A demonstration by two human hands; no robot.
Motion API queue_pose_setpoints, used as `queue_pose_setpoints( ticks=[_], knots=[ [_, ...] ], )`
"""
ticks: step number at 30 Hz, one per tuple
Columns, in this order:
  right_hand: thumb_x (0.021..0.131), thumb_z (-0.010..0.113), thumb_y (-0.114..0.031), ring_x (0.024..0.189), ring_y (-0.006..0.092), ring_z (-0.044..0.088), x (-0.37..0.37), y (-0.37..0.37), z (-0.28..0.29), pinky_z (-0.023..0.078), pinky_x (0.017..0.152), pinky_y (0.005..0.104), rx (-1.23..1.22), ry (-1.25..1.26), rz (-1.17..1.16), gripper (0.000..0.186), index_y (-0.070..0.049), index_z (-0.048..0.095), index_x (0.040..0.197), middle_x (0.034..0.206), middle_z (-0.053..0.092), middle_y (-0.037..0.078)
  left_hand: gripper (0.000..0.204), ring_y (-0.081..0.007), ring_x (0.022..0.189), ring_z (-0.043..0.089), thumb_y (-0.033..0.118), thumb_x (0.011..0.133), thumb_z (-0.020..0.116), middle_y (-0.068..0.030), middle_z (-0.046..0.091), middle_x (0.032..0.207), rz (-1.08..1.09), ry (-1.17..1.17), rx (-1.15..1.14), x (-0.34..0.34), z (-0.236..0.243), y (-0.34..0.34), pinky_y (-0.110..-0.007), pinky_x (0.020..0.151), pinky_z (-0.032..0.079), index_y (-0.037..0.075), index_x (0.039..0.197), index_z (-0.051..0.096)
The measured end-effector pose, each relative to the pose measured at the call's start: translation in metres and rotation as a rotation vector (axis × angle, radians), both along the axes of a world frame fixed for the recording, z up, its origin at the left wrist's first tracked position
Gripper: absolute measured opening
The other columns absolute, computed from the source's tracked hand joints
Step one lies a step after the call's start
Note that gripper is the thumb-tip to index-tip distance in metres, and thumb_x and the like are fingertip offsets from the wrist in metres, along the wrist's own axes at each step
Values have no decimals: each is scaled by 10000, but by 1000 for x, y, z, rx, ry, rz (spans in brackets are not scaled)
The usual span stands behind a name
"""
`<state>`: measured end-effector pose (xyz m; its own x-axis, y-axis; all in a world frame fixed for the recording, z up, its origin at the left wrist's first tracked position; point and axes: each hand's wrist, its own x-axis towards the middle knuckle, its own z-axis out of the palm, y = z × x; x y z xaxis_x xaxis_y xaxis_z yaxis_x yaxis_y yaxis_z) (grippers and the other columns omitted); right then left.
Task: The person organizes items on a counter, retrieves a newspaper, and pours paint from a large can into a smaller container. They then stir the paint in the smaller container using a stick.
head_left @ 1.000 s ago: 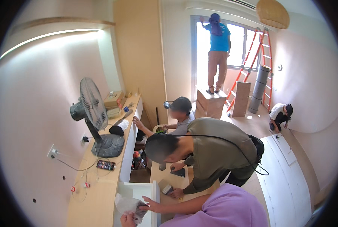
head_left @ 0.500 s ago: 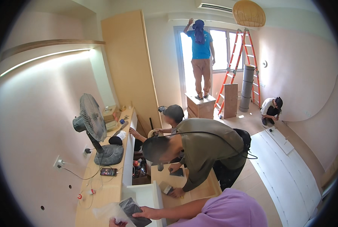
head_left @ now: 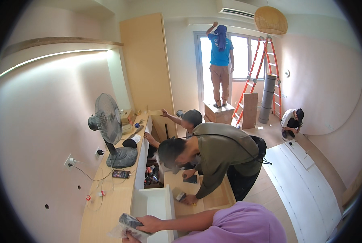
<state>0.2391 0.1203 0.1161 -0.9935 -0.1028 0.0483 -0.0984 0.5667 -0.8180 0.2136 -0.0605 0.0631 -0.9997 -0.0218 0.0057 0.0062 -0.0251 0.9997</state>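
The right hand [head_left: 148,223] has its fingers clamped on a dark grey thing [head_left: 129,220], partly wrapped in a thin clear bag [head_left: 117,231]. The left hand [head_left: 130,238] touches the bag low down, but the frame cuts it off, so how tight its fingers are cannot be told. The dark thing is up over the counter [head_left: 104,218], next to an open white drawer [head_left: 171,206]. It looks light and fairly stiff; the bag looks soft and slippery, so the thing's firm sides seem the best place to hold. Farther along the counter are a phone [head_left: 120,174] and a fan [head_left: 109,119]. Across from them, a person in a green-brown shirt [head_left: 229,146] bends over wood. Far back stands an orange ladder [head_left: 249,84].
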Motion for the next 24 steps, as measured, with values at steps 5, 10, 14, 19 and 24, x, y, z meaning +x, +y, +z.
queue_pose_setpoints(
  ticks=[5, 10, 14, 19, 24],
  knots=[
    [909, 576, -245, 916, 354, 671, 7, -38, 2, 540, 791, 459, 245, 153, -16, 471, -70, 538, 1344, 965, 673, 198, 349, -314, 875, 658, 275, 1008, 557, -145, 693, 978, -238, 211, -521, -13, -55, -17, -460, 773, 542, -53, 1060, 665],
    [919, 551, -209, 910, 355, 651, 12, -61, -34, 548, 763, 457, 582, 301, 25, 506, -42, 486, 1392, 998, 656, 197, 388, -305, 950, 644, 328, 1030, 511, -138, 676, 1073, -234, -201, 512, 13, -24, 6, -458, 855, 538, -24, 1121, 646],
    [935, 525, -219, 980, 356, 635, 16, -74, -25, 550, 788, 440, 659, 219, 126, 560, -21, 424, 1449, 1075, 630, 240, 476, -294, 1054, 620, 417, 1055, 433, -137, 642, 1192, -183, -259, 828, 27, -28, -1, -447, 946, 522, 3, 1212, 608],
    [896, 619, -339, 1107, 404, 577, 17, -63, -22, 526, 860, 472, 515, 294, 283, 674, -9, 421, 1449, 1191, 592, 255, 594, -285, 1155, 599, 504, 1076, 336, -140, 610, 1292, 19, -220, 545, 54, 16, -10, -442, 1008, 503, 2, 1300, 561],
    [957, 618, -505, 1095, 290, 596, 2, -50, -32, 471, 954, 409, -56, -123, 190, 678, -35, 472, 1423, 1169, 625, 163, 595, -303, 1199, 590, 496, 1076, 354, -129, 597, 1331, 22, -158, 727, 51, 43, -21, -460, 1052, 486, 4, 1366, 522]
  ],
)
